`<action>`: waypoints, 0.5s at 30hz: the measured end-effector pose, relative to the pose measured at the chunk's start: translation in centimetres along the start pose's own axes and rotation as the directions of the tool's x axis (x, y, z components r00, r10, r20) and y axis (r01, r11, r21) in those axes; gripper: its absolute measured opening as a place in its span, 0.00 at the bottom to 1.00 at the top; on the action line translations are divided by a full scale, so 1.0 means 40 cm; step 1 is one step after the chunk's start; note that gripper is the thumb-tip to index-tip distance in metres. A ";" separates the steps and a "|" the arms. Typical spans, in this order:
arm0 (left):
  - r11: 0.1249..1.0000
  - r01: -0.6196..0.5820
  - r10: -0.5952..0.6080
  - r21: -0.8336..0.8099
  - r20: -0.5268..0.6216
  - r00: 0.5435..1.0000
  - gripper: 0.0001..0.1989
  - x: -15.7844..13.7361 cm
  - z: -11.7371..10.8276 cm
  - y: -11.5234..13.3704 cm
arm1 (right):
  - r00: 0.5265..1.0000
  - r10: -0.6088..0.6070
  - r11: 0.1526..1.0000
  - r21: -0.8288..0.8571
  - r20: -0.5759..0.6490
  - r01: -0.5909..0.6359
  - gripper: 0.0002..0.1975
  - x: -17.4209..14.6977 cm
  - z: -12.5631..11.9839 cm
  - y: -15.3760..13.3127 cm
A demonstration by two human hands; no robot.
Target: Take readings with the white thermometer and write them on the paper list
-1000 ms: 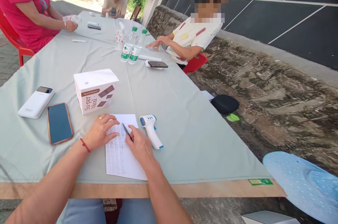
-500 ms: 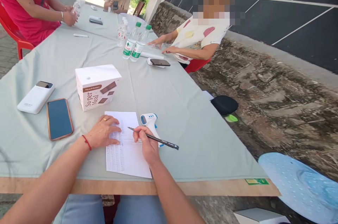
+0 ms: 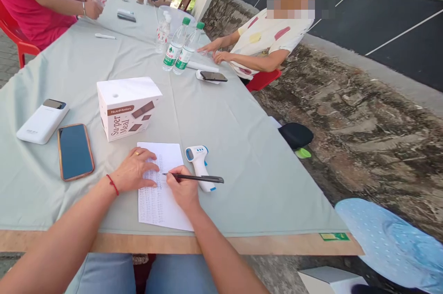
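head view: a written sheet of paper (image 3: 161,204) is found near the front edge of the covered table (image 3: 270,192), directly before the wearer, presumably so that it can be reached by both hands. the white box (image 3: 126,111) is stood just beyond it and the handheld thermometer (image 3: 199,162) is laid to its right, apparently so that the writing area is left free. the left hand (image 3: 134,170) is rested over the sheet's left edge, probably as a steadying weight; its fingers are spread and slightly bent, with nothing grasped. by the right hand (image 3: 183,186), closed at thumb and fingers, the black pen (image 3: 204,177) is gripped, its tip directed at the written columns. whether paper is touched by the tip cannot be told.
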State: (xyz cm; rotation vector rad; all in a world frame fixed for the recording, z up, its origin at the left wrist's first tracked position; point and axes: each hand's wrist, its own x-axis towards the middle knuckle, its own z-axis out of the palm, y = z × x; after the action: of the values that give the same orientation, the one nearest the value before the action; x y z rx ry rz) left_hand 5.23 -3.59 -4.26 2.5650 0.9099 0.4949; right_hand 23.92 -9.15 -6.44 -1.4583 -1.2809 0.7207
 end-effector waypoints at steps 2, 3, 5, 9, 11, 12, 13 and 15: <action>1.000 0.001 -0.001 -0.002 -0.001 1.000 0.18 0.000 0.001 0.000 | 0.999 -0.037 0.999 -0.028 0.019 0.038 0.08 0.002 0.001 -0.003; 1.000 0.002 -0.002 -0.002 0.000 1.000 0.18 0.000 0.001 0.001 | 0.998 -0.051 0.998 -0.038 0.031 0.052 0.08 0.002 0.000 -0.005; 1.000 0.007 -0.007 -0.001 0.000 1.000 0.18 0.001 0.002 0.001 | 0.996 -0.066 0.996 -0.057 0.054 0.069 0.09 0.002 -0.001 -0.006; 1.000 0.012 -0.012 -0.003 -0.002 1.000 0.18 0.001 0.003 0.002 | 0.994 -0.066 0.993 -0.094 0.085 0.074 0.08 0.000 -0.003 -0.004; 1.000 0.011 -0.011 -0.005 -0.005 1.000 0.17 0.001 0.005 0.002 | 0.993 -0.065 0.992 -0.104 0.097 0.076 0.09 0.000 -0.003 -0.003; 1.000 0.010 -0.010 -0.004 -0.008 1.000 0.18 0.001 0.006 0.002 | 0.993 -0.066 0.991 -0.108 0.101 0.077 0.09 0.000 -0.003 -0.003; 1.000 0.010 -0.010 -0.004 -0.012 1.000 0.18 0.001 0.006 0.002 | 0.992 -0.066 0.991 -0.111 0.103 0.077 0.09 0.000 -0.003 -0.004; 1.000 0.010 -0.011 -0.004 -0.017 1.000 0.17 0.001 0.007 0.003 | 0.992 -0.066 0.991 -0.113 0.104 0.078 0.09 0.001 -0.003 -0.005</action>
State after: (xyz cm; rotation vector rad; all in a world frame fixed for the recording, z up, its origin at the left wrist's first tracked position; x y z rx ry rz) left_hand 5.43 -3.71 -4.46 2.5547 0.9268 0.5160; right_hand 23.99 -9.18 -6.23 -1.4762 -1.4667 0.6877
